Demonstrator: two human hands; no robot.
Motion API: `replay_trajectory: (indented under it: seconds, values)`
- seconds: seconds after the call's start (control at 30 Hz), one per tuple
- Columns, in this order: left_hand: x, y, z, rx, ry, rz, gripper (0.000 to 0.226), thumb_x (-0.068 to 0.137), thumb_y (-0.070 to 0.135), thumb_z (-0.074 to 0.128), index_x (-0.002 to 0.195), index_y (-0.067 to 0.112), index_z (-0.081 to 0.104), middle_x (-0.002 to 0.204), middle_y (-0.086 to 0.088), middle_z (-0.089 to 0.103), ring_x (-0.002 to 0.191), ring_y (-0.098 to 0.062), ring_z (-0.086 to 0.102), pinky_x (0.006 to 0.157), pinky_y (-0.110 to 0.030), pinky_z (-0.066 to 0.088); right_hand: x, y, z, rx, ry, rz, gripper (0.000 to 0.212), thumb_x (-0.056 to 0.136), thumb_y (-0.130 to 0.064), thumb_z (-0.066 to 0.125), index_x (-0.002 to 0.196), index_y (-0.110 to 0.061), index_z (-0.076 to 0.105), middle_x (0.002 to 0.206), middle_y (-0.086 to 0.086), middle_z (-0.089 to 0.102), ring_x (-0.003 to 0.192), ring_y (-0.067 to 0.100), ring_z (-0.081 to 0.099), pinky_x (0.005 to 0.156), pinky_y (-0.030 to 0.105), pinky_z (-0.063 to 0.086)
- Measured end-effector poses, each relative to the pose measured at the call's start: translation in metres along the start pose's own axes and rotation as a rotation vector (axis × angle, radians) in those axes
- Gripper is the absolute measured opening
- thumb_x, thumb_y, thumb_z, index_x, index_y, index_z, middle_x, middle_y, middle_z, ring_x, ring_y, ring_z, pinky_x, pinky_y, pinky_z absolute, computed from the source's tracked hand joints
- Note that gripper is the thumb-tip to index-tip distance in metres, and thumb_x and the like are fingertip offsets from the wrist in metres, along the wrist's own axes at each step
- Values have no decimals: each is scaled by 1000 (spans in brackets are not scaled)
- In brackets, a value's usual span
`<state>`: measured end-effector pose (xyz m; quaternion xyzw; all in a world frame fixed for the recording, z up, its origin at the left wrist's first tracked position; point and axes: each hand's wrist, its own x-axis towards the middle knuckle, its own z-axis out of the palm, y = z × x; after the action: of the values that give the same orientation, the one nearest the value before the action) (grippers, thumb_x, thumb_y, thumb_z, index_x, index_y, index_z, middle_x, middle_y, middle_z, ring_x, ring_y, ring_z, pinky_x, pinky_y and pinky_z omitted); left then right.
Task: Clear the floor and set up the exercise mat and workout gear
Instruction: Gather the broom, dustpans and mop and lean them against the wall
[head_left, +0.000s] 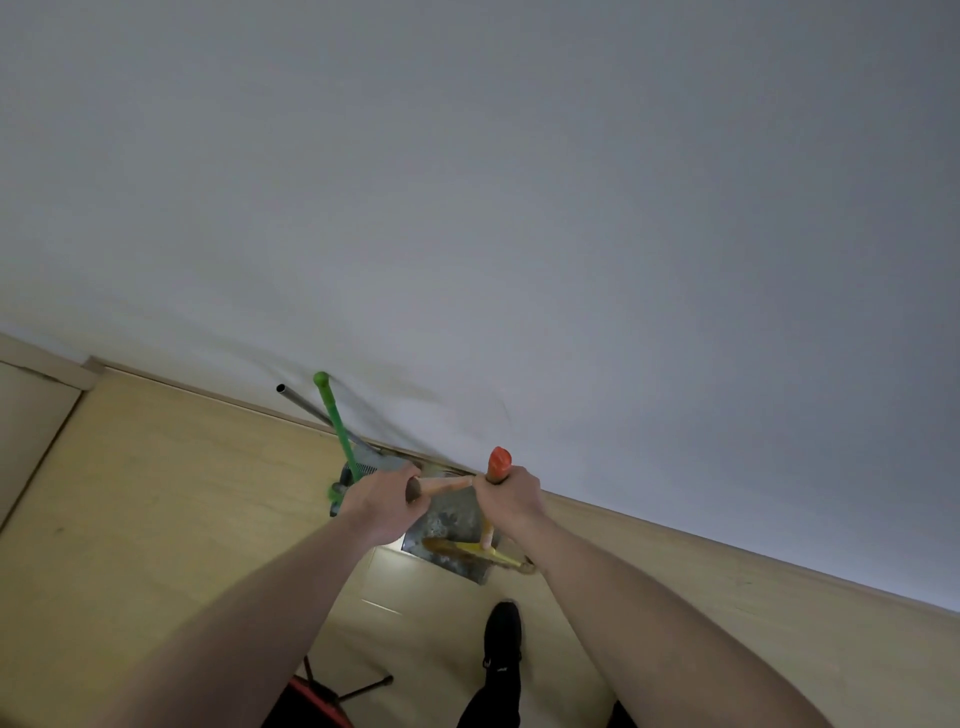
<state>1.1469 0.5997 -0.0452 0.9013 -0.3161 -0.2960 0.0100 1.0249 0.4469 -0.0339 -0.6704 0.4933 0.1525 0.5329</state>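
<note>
I stand close to a white wall and look down at a pale wooden floor. My right hand is closed around an orange-capped broom handle. Its yellow head rests by a grey metal dustpan at the foot of the wall. My left hand grips a pale wooden handle that runs sideways towards my right hand. Whether this handle belongs to the dustpan I cannot tell. No mat or workout gear shows.
A green-handled tool and a bare metal pipe lean on the wall left of my hands. My black shoe stands on the floor below. A red and black stand is at the bottom. A door frame is at far left.
</note>
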Motion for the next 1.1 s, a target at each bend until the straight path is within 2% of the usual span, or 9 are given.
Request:
replay_trajectory:
  seconds: [0.1,0.23,0.33,0.47,0.57,0.73,0.9,1.0,1.1]
  values:
    - [-4,-3,-1,-9,11,-15,22,93,43,54,111,29,57,85,8,66,75,-18,63,70,-35,57,-3,-13,13,-1,12,-19,19,89,-36,57,80,-23,67,79,1,67,71,18,64,63,29,52]
    - [-9,-4,0,-24,18,-18,11,93,36,55,100,30,50,85,6,65,75,-19,62,71,-36,58,-4,-19,18,49,58,25,20,95,-36,57,78,-26,62,79,-2,64,66,12,61,59,25,50]
    - [-9,-5,0,-36,18,-12,16,93,32,57,107,29,49,88,6,65,75,-18,60,70,-35,55,-1,-22,21,48,85,13,18,95,-36,58,80,-26,61,81,-2,65,70,14,65,64,28,55]
    - [-13,-2,1,-22,-1,-12,20,94,29,58,111,28,47,90,6,64,77,-18,60,72,-34,55,8,-21,22,26,32,17,15,95,-29,62,82,-20,63,81,0,63,70,13,61,60,24,48]
    - [-14,-2,-2,-21,3,-19,34,95,30,59,126,29,47,99,4,68,83,-20,64,75,-36,57,14,-21,18,6,6,-6,9,96,-24,63,102,-18,66,93,-1,63,81,16,61,74,27,50]
    - [-16,-2,-6,-29,14,-29,39,95,33,59,131,27,47,102,2,70,91,-23,69,81,-43,61,14,-31,6,0,34,-103,41,98,-27,63,137,-17,57,128,3,64,110,22,62,94,30,49]
    - [-18,0,-7,-43,13,-43,35,97,34,60,129,26,47,97,6,63,91,-22,69,80,-39,60,14,-33,-5,-4,67,-137,50,97,-34,66,143,-20,52,147,2,54,131,24,55,106,35,47]
    - [-18,0,-9,-53,9,-47,39,96,34,61,132,25,47,106,2,68,95,-22,69,84,-41,61,12,-31,-12,-15,70,-142,54,97,-29,67,146,-19,49,150,2,50,133,24,53,105,31,47]
    - [-19,0,-11,-57,12,-56,45,96,35,62,137,25,46,112,1,67,100,-22,68,86,-38,60,10,-26,-16,-46,82,-149,54,97,-22,67,146,-21,46,152,3,48,132,24,54,97,26,49]
